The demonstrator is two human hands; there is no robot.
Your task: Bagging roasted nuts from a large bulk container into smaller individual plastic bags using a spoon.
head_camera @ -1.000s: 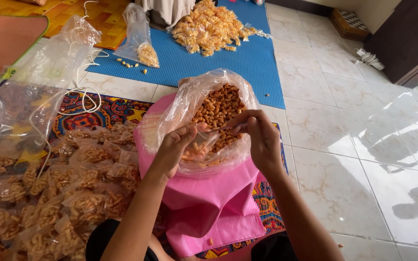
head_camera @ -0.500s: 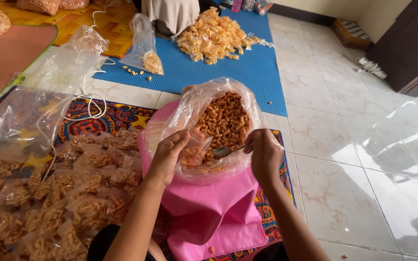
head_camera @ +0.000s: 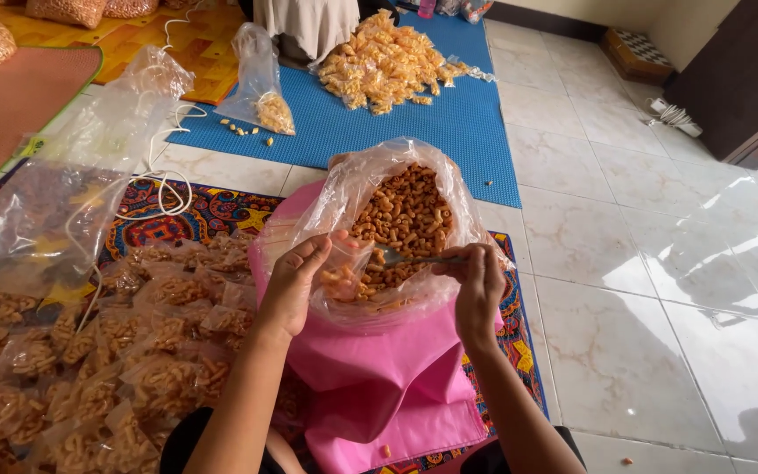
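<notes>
The left hand (head_camera: 296, 283) pinches a small clear packet (head_camera: 342, 279) of brown curled snacks, fingers closed on its mouth, apparently to hold it open over the large clear bag (head_camera: 396, 230) of loose snacks on pink cloth (head_camera: 379, 386). The right hand (head_camera: 477, 283) grips a thin metal utensil (head_camera: 414, 258), fingers closed, its tip reaching toward the packet. Filled clear packets (head_camera: 89, 369) lie heaped on the patterned mat at left; orange-yellow packets (head_camera: 388, 60) sit piled on the blue mat (head_camera: 414, 132) beyond.
</notes>
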